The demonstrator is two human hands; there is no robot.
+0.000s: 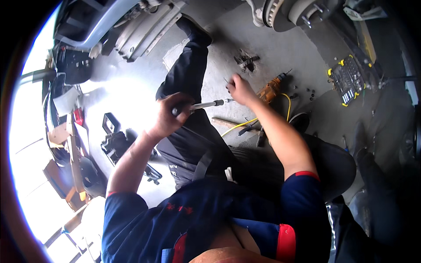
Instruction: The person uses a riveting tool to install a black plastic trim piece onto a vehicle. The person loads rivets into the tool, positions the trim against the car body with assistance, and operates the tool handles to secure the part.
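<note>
My left hand (169, 115) is closed round the dark end of a silver-shafted hand tool (207, 104). Its shaft points right and ends in a thicker collar with a thin bright tip. I cannot make out its exact kind. To the right of that tip, my right hand (241, 89) is closed in a pinch. A small thin piece pokes out at its fingertips, too small to name. Just beyond the right wrist, an orange power drill (268, 91) with a bit fitted lies on the floor, its yellow cord (242, 125) running back toward my leg.
An open socket and bit set (346, 79) lies to the right, with small loose parts (311, 94) near the drill. A brake disc with a hub (280, 15) is at the far side. A wooden stick (234, 123) lies by my leg. Black parts (116, 142) and boxes (59, 173) are at left.
</note>
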